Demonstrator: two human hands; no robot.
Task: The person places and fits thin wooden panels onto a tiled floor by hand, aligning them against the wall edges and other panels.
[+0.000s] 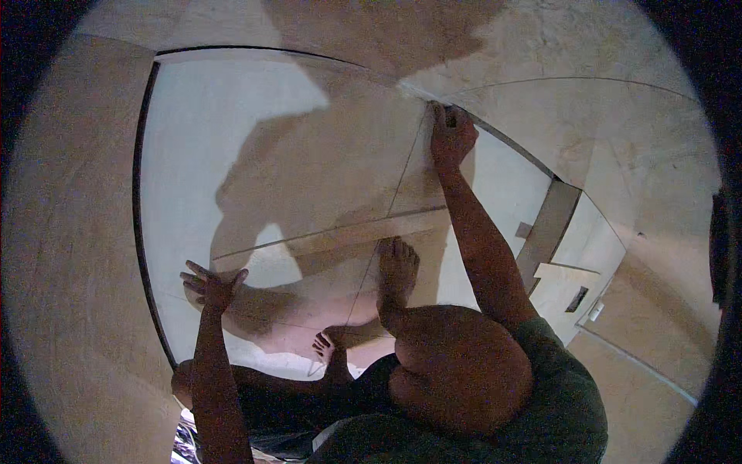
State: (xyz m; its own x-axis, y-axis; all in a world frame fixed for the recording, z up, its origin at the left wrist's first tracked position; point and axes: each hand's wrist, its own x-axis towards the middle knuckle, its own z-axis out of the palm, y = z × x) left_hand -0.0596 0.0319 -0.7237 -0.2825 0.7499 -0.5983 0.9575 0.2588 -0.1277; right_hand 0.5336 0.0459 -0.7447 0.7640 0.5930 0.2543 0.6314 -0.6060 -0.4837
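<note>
A large pale board (201, 139) lies flat on the floor, with thin dark lines (406, 170) running across it. My left hand (210, 284) rests on its near left part with fingers spread and holds nothing. My right hand (450, 135) reaches to the board's far edge, where its fingers pinch a small dark object (450, 117); what the object is I cannot tell. I crouch on the board, with one bare foot (398, 269) near its middle, the other foot (331, 346) closer in, and a bent knee (456, 375) below my right arm.
Smaller pale board pieces (595, 240) and a tan strip (546, 232) lie to the right, with a small dark item (577, 298) on one piece. Mottled concrete floor (69, 232) surrounds the boards. My shadow (309, 178) falls across the big board.
</note>
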